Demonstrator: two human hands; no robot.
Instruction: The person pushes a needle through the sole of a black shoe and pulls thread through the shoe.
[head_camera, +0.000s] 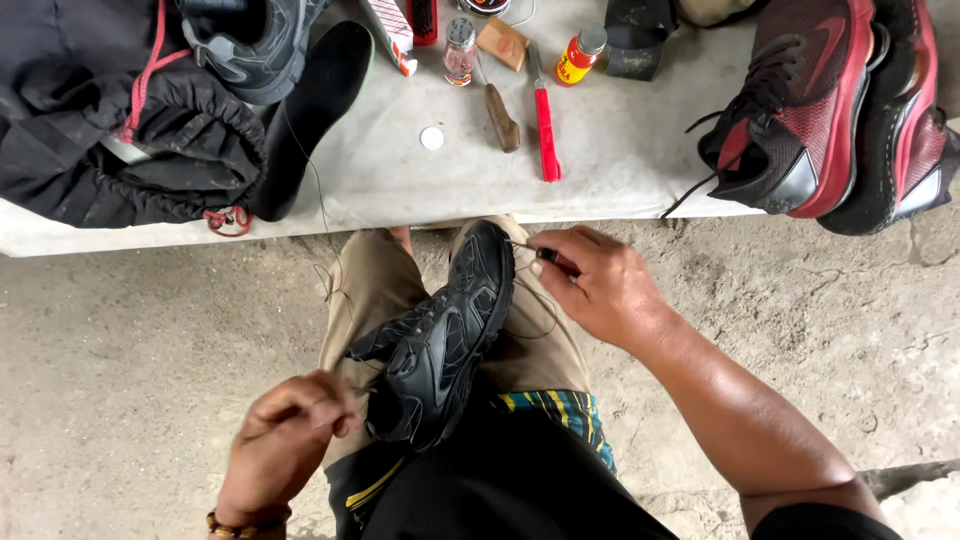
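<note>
A low grey desk (620, 150) is running across the top of the view, standing on a rough, dusty concrete floor (120, 340). The person is sitting at its near edge with a knee pressed against that edge.

A black shoe (445, 335) is lying on the person's lap, clear of the desk. Its long axis is running diagonally: the toe is pointing up and away toward the desk's near edge, the heel down toward the person's body and left side. The sole edge is facing the right hand.

The right hand (600, 285) is closing its grip narrowly on a small awl with a dark red handle (552, 258), whose thin metal tip is touching the shoe near the toe. The left hand (290, 420) is pinched shut just beside the heel, and seems to be pulling a fine thread (325, 250) that is trailing up toward the desk; what sits between its fingers is too small to tell for certain.

On the desk, a black jacket with a red drawstring (110, 130) is filling the far left corner, with another dark shoe (255, 45) and a black insole (315, 100) beside it. Near the middle are lying a red-handled tool (545, 125), a wooden-handled tool (500, 115), a small clear bottle (459, 50), a yellow glue bottle (578, 55) and a white cap (431, 138). A red and black pair of sneakers (830, 110) is overhanging the right end.
</note>
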